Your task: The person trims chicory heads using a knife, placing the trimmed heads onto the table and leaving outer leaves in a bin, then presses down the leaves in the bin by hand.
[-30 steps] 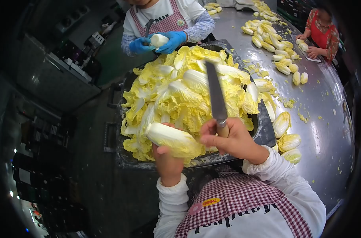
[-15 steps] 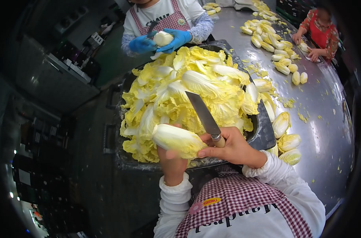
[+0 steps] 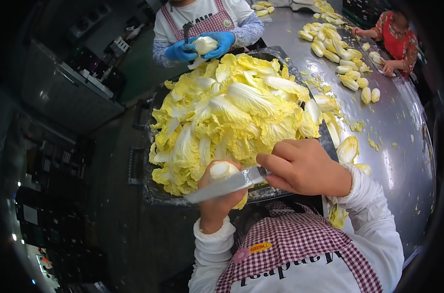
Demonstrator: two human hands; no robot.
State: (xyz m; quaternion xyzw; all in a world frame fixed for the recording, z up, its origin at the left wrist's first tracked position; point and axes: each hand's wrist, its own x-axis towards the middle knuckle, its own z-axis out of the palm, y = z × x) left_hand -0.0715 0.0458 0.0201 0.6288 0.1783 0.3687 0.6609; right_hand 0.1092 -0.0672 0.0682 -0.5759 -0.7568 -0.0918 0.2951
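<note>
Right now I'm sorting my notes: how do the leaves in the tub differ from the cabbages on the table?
The leaves are loose and frilly; the cabbages are compact heads. The leaves make one tall heap in the tub; the cabbages lie low on the metal table. Both are white and yellow.

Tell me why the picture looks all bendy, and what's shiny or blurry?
Head view: likely a wide lens bows the steel table's edge and leaves black corners; white glare streaks the tabletop; the knife blade looks smeary toward its tip, maybe from moving; the floor is murky.
</note>
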